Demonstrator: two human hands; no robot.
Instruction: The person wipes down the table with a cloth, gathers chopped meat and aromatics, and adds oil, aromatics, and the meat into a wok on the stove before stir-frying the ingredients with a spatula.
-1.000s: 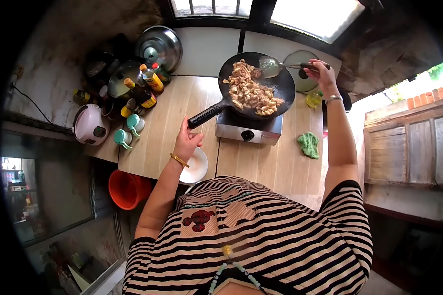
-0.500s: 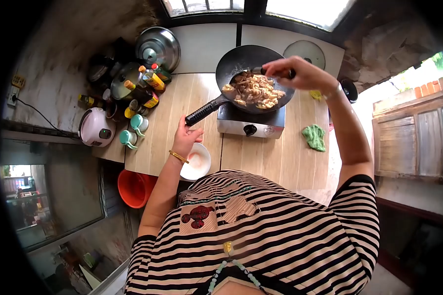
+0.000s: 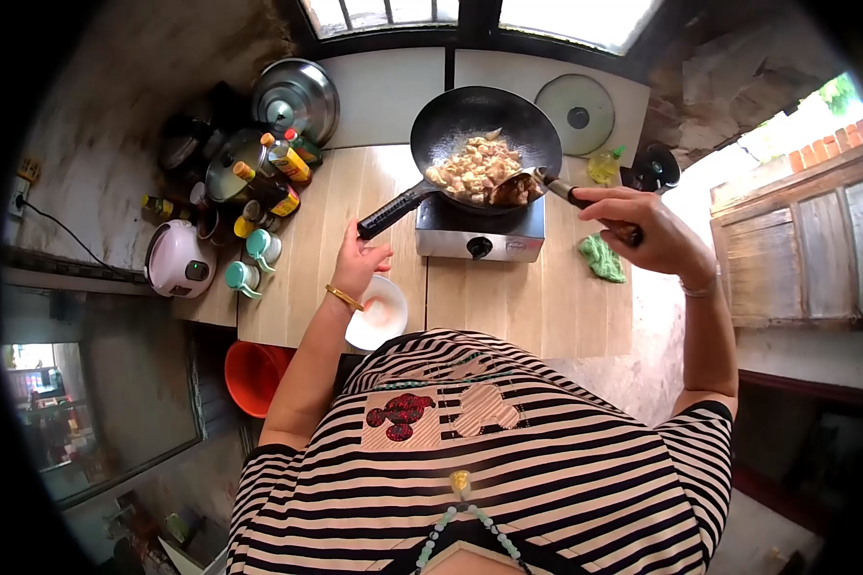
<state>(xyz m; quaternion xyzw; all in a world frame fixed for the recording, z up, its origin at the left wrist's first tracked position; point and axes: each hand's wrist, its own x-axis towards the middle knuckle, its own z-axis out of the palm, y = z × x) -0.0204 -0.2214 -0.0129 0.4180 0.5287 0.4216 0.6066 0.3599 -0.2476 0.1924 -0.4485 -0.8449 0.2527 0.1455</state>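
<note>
A black wok (image 3: 441, 134) sits on a silver single-burner stove (image 3: 484, 242), with browned chunks of food (image 3: 479, 168) in its middle. At the end of the wok's black handle (image 3: 396, 209) is my left hand (image 3: 361, 265), its fingers closed on the handle's tip. My right hand (image 3: 647, 230), right of the wok, is wrapped round the dark handle of a spatula (image 3: 561, 189). The spatula's blade lies among the food at the wok's right side, partly covered by it. A white bowl (image 3: 379, 314) with reddish residue stands beside my left wrist.
Sauce bottles (image 3: 288, 163), two teal-lidded jars (image 3: 263, 246) and a pink rice cooker (image 3: 179, 261) stand left. A metal lid (image 3: 295, 101) and glass lid (image 3: 575, 114) lean at the back. A green cloth (image 3: 601, 259) lies right; a red bucket (image 3: 256, 379) is below the counter's left edge.
My right hand has come down and toward me, to the right of the wok. The spatula moved from the wok's upper area into the food at its lower right. The left hand keeps its hold.
</note>
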